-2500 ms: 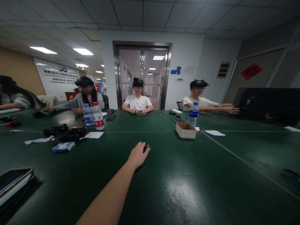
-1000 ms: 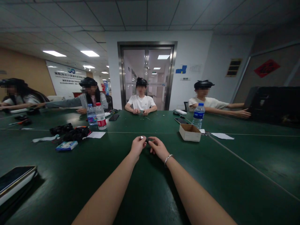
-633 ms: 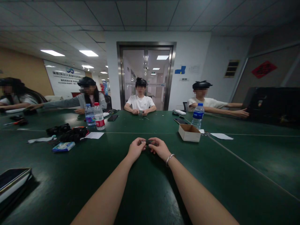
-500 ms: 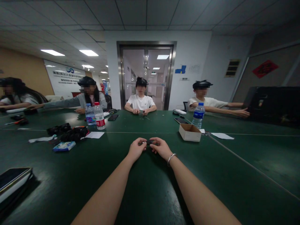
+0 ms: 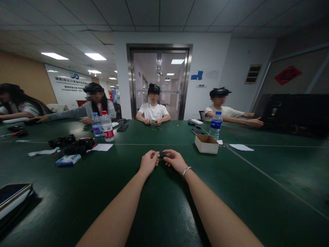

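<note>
Head view: L hand [image 5: 148,163] and R hand [image 5: 177,161] meet mid-bench, thumb + fingertips of each pinched on opp. ends of a small dark piece [image 5: 162,155], held btwn them just above the green bench [image 5: 164,209]; too small to ID, w/ a shiny bit at the L fingertips. R wrist has a silver bracelet [image 5: 186,172]. Just R of the hands, past the R hand: open box [image 5: 206,147], w/ a water bottle [image 5: 215,125] upright behind it and a paper sheet [image 5: 241,147] flat farther R. On the L side: tissue pack [image 5: 68,160], black gear [image 5: 79,146] in a heap behind it, white paper [image 5: 103,147] beside the heap, then two more upright bottles, red-cap bottle [image 5: 108,129] and blue-cap bottle [image 5: 97,125], near a dark phone [image 5: 122,128]. Near L corner: phone w/ gold edge [image 5: 14,192], partly cut off. Opp. side: person in white tee [image 5: 153,111], hands on bench; others seated L + R, approx. same headgear.
</note>
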The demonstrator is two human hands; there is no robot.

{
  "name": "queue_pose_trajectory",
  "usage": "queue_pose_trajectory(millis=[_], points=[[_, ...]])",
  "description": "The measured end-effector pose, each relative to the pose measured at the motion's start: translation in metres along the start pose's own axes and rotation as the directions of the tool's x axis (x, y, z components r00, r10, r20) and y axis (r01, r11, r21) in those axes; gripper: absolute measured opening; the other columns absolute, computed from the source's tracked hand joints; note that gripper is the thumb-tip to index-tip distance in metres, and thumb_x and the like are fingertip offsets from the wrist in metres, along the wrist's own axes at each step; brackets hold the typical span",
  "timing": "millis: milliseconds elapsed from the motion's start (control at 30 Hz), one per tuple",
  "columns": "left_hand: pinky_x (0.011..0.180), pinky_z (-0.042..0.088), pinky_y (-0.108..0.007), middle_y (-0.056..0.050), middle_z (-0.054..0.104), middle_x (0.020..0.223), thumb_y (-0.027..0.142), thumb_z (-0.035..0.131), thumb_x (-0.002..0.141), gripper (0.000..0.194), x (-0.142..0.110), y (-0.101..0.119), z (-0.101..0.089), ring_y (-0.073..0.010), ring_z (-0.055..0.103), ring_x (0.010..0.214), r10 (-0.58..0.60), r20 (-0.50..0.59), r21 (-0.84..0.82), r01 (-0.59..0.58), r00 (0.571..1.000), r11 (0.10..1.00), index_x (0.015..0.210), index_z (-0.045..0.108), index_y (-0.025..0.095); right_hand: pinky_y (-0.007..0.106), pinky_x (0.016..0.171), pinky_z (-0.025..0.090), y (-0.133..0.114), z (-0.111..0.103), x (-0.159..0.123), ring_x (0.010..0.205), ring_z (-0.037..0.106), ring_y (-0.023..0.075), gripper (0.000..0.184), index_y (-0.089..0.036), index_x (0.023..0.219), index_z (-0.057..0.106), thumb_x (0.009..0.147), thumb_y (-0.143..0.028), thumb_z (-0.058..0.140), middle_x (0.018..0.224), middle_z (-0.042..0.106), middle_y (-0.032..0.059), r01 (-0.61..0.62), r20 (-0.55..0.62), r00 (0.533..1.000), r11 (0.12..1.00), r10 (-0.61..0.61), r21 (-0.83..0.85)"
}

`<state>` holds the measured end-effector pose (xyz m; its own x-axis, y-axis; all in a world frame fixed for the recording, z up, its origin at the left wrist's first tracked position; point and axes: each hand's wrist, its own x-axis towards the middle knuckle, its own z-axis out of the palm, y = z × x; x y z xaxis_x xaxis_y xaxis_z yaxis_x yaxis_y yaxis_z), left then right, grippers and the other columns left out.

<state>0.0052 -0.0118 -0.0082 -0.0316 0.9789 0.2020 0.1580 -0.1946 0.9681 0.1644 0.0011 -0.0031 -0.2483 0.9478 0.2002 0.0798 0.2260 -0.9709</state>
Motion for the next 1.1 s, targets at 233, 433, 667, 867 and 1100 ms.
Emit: queue_pose_trajectory(millis=[233,433,667,867,1100], points=[[0.048,0.046,-0.019,-0.002,0.058,0.066,0.039,0.059,0.076,0.033,0.003,-0.003,0.001,-0.0112,0.057,0.055,-0.003,0.041,-0.062,0.006,0.999,0.998,0.101,0.053,0.017,0.016,0.041,0.043,0.0,0.0,-0.001,0.047,0.054,0.0071,0.031,-0.013,0.1,0.056,0.07,-0.006,0.058,0.069,0.055,-0.0017,0.008,-0.025,1.0,0.998,-0.006,0.06],[0.047,0.044,-0.018,-0.002,0.057,0.065,0.032,0.054,0.079,0.02,0.005,-0.009,0.004,-0.0106,0.056,0.052,0.029,0.037,-0.003,-0.029,0.999,1.0,0.089,0.055,0.016,0.016,0.041,0.043,0.002,-0.001,0.0,0.048,0.054,0.007,0.033,-0.013,0.098,0.056,0.066,-0.007,0.061,0.07,0.054,-0.0022,0.008,-0.05,0.999,0.996,-0.003,0.09],[0.048,0.044,-0.02,-0.004,0.06,0.061,0.045,0.048,0.081,0.033,-0.001,0.002,0.003,-0.0132,0.057,0.052,-0.049,-0.002,0.064,0.049,0.999,0.997,0.077,0.058,0.015,0.015,0.043,0.043,0.001,-0.002,-0.001,0.051,0.053,0.0061,0.038,-0.015,0.098,0.058,0.061,-0.009,0.065,0.078,0.056,-0.0004,0.026,-0.047,0.999,0.991,-0.02,0.133],[0.048,0.043,-0.021,-0.004,0.059,0.06,0.05,0.049,0.079,0.037,-0.001,0.003,0.002,-0.0131,0.056,0.051,-0.049,-0.02,0.023,0.05,0.999,0.998,0.076,0.059,0.014,0.017,0.044,0.044,-0.002,-0.003,-0.003,0.05,0.052,0.006,0.038,-0.015,0.097,0.059,0.061,-0.012,0.068,0.079,0.057,0.0006,0.024,-0.057,0.998,0.989,-0.016,0.145],[0.048,0.043,-0.021,-0.005,0.06,0.062,0.052,0.049,0.079,0.04,0.0,-0.002,0.001,-0.0134,0.057,0.052,-0.041,-0.005,0.029,0.041,0.999,0.999,0.079,0.06,0.014,0.017,0.046,0.044,0.0,-0.003,-0.003,0.053,0.052,0.0068,0.039,-0.015,0.097,0.059,0.059,-0.015,0.069,0.078,0.057,0.0005,0.028,-0.042,0.999,0.988,-0.021,0.151]])
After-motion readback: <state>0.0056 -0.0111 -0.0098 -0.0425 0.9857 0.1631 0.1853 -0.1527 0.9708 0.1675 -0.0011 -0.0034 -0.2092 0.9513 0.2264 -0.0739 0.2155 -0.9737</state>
